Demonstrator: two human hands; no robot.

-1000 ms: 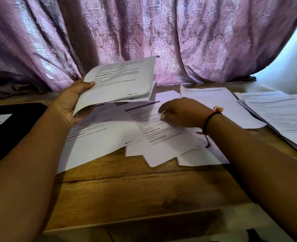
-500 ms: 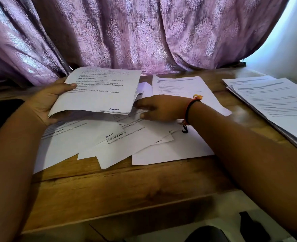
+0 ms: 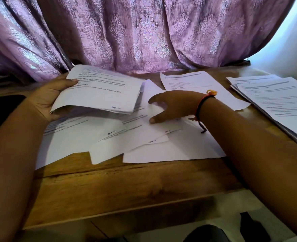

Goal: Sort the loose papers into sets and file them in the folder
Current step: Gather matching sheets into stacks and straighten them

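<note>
Sorting is judged under way. A sheaf (image 3: 98, 91) is gripped in the left hand (image 3: 46, 100) at far left. The right hand (image 3: 170, 107) is laid, fingers spread, on the loose papers (image 3: 144, 137) at centre. One sheet needs pinching free next; no folder is seen.

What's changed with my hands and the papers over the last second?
The left hand lowered its sheaf from tilted up to nearly flat over the loose papers. The right hand, curled on them before, now spreads its fingers. Left grip and the stack at right unchanged.
</note>
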